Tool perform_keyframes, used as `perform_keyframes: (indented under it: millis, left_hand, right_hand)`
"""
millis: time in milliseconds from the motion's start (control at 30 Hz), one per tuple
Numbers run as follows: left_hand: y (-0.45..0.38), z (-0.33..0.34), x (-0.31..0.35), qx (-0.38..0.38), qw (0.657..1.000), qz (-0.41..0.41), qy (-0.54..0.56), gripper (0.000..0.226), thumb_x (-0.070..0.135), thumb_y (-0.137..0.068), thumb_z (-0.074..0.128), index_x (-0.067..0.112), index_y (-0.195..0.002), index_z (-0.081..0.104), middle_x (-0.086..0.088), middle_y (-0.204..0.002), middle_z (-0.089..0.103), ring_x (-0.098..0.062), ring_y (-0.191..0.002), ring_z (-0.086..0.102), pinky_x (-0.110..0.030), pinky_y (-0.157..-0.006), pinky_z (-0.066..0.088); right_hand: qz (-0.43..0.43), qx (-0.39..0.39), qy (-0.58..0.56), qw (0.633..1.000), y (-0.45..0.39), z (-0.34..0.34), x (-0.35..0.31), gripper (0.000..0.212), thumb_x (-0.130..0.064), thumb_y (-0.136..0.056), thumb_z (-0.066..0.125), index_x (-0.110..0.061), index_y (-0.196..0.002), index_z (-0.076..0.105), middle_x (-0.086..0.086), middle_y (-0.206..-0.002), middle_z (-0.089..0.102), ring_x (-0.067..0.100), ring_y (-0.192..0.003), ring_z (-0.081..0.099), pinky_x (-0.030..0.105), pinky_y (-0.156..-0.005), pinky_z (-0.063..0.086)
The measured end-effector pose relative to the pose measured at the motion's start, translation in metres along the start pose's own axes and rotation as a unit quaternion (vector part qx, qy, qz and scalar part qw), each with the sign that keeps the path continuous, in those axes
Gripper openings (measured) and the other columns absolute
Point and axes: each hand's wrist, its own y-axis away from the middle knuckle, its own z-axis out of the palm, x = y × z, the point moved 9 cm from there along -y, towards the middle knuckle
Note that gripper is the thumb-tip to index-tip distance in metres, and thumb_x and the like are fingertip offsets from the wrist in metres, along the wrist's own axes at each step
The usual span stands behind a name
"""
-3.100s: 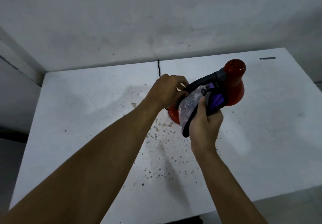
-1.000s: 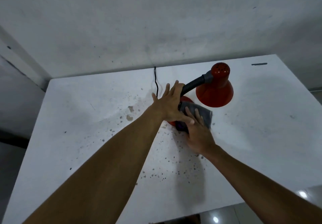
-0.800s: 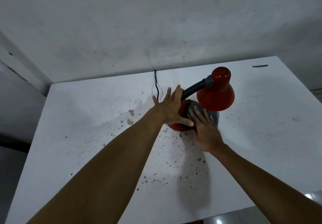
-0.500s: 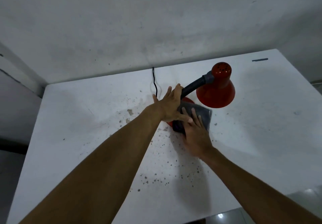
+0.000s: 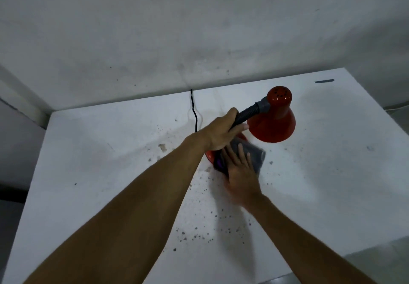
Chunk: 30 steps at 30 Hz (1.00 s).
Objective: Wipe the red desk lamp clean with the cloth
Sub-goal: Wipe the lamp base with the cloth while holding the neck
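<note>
One part of the red desk lamp (image 5: 273, 121) is under treatment: its base (image 5: 210, 156), which shows only as a red sliver beneath the left hand and is otherwise covered by the cloth (image 5: 252, 154). The lamp stands on the tabletop (image 5: 110, 151), base directly under both hands, shade beyond the right hand's fingertips.

Right hand (image 5: 240, 173): fingers spread flat, pressing the grey cloth onto the base. The hand is motion-blurred, consistent with an active wiping stroke.

Left hand (image 5: 221, 132): closed around the black flexible neck (image 5: 246, 114), steadying the lamp.

Progress, as a judgement: the task is underway at the base. Whether the shade and neck are already clean cannot be determined; no dirt is discernible on the shade. Dark specks litter the tabletop on the near side of the right hand.

A black cord (image 5: 194, 111) runs from beyond the left hand to the wall.

Markings: no brand, label or legible writing is visible.
</note>
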Motion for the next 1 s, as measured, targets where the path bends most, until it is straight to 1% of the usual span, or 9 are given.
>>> perform_keyframes:
  millis: [100,167,300,467,567,767,900,967,1000]
  left_hand:
    - [-0.002,0.003,-0.006,-0.020,1.000,-0.008,0.007,0.027,0.042,-0.102,0.046,0.019,-0.094,0.033,0.003,-0.070,0.041,-0.011,-0.061,0.039,-0.026,-0.057,0.037]
    - [-0.005,0.001,-0.009,-0.029,0.999,-0.015,0.008,0.029,0.044,-0.101,0.047,0.019,-0.093,0.035,0.003,-0.071,0.040,-0.011,-0.062,0.038,-0.027,-0.059,0.036]
    - [-0.010,0.003,-0.016,-0.040,0.999,-0.025,0.020,0.033,0.049,-0.098,0.049,0.017,-0.096,0.040,0.003,-0.075,0.041,-0.012,-0.067,0.040,-0.030,-0.063,0.036]
    - [-0.012,0.005,-0.015,-0.046,0.998,-0.017,0.034,0.030,0.045,-0.099,0.050,0.017,-0.096,0.039,0.002,-0.075,0.041,-0.013,-0.068,0.040,-0.030,-0.065,0.038]
    - [-0.012,0.005,-0.014,-0.047,0.998,-0.018,0.041,0.030,0.045,-0.099,0.049,0.017,-0.097,0.040,0.001,-0.075,0.041,-0.014,-0.070,0.040,-0.033,-0.066,0.038]
    - [-0.012,0.005,-0.014,-0.045,0.998,-0.011,0.035,0.024,0.044,-0.100,0.048,0.022,-0.095,0.040,0.001,-0.078,0.043,-0.012,-0.070,0.041,-0.030,-0.065,0.040]
    - [-0.012,0.005,-0.013,-0.047,0.998,-0.014,0.047,0.023,0.042,-0.101,0.049,0.021,-0.097,0.039,0.003,-0.075,0.040,-0.011,-0.067,0.040,-0.028,-0.062,0.039]
    - [-0.012,0.004,-0.013,-0.045,0.998,-0.013,0.045,0.023,0.041,-0.101,0.049,0.021,-0.095,0.039,0.004,-0.075,0.040,-0.010,-0.067,0.040,-0.026,-0.062,0.039]
    - [-0.012,0.004,-0.013,-0.045,0.998,-0.011,0.044,0.023,0.041,-0.101,0.049,0.022,-0.095,0.039,0.004,-0.075,0.041,-0.010,-0.067,0.040,-0.025,-0.062,0.039]
  right_hand:
    - [-0.006,-0.030,0.007,1.000,0.020,0.004,0.000,0.068,-0.028,-0.107,0.037,-0.029,-0.161,-0.006,-0.005,-0.169,-0.015,0.025,-0.154,-0.026,0.048,-0.128,-0.010]
    - [0.017,-0.037,0.008,0.999,0.018,0.001,0.014,0.066,-0.031,-0.107,0.032,-0.029,-0.162,-0.004,-0.005,-0.168,-0.016,0.024,-0.154,-0.025,0.051,-0.129,-0.006]
    - [0.074,-0.047,-0.073,0.993,-0.013,-0.006,0.030,0.072,-0.029,-0.109,0.044,-0.027,-0.164,-0.001,-0.009,-0.168,-0.017,0.020,-0.152,-0.024,0.051,-0.130,-0.003]
    - [0.098,-0.082,-0.061,0.990,-0.035,-0.003,0.022,0.069,-0.042,-0.109,0.036,-0.031,-0.165,-0.003,-0.002,-0.172,-0.020,0.034,-0.156,-0.025,0.055,-0.128,-0.008]
    - [0.085,-0.096,-0.002,0.992,-0.028,0.004,0.015,0.070,-0.052,-0.108,0.025,-0.032,-0.163,-0.013,-0.001,-0.169,-0.029,0.035,-0.153,-0.031,0.053,-0.125,-0.014]
    - [0.037,-0.127,-0.003,0.991,-0.016,0.009,0.018,0.077,-0.071,-0.098,0.014,-0.040,-0.159,-0.019,-0.010,-0.160,-0.039,0.025,-0.149,-0.040,0.053,-0.125,-0.018]
    - [0.034,-0.076,-0.011,0.996,-0.016,0.010,0.013,0.096,-0.090,-0.081,0.001,-0.040,-0.161,-0.013,-0.014,-0.161,-0.034,0.023,-0.151,-0.037,0.048,-0.120,-0.023]
    - [0.056,-0.051,-0.064,0.995,-0.018,0.004,0.013,0.089,-0.088,-0.082,-0.009,-0.046,-0.160,-0.006,-0.015,-0.167,-0.024,0.019,-0.154,-0.031,0.048,-0.123,-0.022]
    - [0.068,-0.043,-0.093,0.992,-0.019,0.001,0.014,0.077,-0.081,-0.088,-0.009,-0.049,-0.158,-0.001,-0.014,-0.170,-0.015,0.018,-0.156,-0.026,0.049,-0.126,-0.018]
